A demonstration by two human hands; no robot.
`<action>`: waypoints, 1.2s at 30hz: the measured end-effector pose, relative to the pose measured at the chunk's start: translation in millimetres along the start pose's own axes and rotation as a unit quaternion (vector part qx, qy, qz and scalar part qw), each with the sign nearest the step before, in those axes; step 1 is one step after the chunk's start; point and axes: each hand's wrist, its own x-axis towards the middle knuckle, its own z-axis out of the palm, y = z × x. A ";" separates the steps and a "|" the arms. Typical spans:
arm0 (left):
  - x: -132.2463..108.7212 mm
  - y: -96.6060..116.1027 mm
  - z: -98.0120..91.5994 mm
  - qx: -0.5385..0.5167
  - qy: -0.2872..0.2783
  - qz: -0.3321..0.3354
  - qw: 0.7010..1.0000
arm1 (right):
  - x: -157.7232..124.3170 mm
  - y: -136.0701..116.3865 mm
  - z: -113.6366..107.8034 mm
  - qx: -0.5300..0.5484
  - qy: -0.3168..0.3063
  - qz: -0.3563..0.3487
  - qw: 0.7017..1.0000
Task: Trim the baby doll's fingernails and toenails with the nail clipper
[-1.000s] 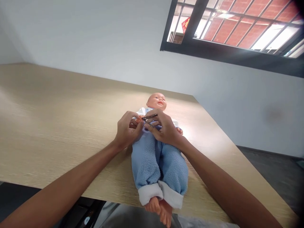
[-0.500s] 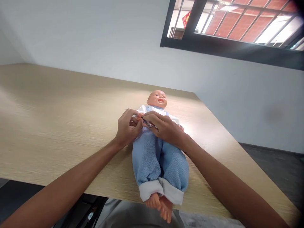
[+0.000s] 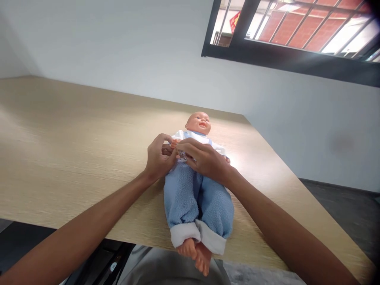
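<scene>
A baby doll (image 3: 181, 198) in fuzzy blue dungarees and a white top lies on its back, head away from me and feet at the near table edge. My left hand (image 3: 160, 158) is closed around the doll's small hand (image 3: 175, 143), at the left of its chest. Pinched in my right hand (image 3: 206, 158) is a small shiny nail clipper (image 3: 182, 156), held close against the doll's fingers. My fingers cover much of the clipper, so its jaws do not show clearly.
The doll lies on a light wood table (image 3: 89, 158), whose right edge slants down towards me. Behind it rises a pale wall (image 3: 133, 51) with a dark-framed barred window (image 3: 267, 47). My lap (image 3: 169, 269) is just below the near edge.
The nail clipper has turned slightly in my right hand and points more downwards. The doll's feet have shifted a little left and up in view. Both hands keep their hold.
</scene>
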 end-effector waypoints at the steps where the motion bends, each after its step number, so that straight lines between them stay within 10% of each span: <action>1: 0.2 0.5 -0.2 -0.001 -0.001 -0.001 1.000 | -0.4 2.0 1.3 0.010 0.020 0.017 1.000; 6: 1.2 -0.3 -1.6 0.002 -0.002 -0.002 1.000 | -3.2 9.8 6.3 0.055 0.086 0.061 0.993; 36: 0.7 -5.9 1.5 -0.024 -0.003 -0.004 1.000 | 1.8 -1.8 -7.1 -0.132 -0.063 -0.095 0.985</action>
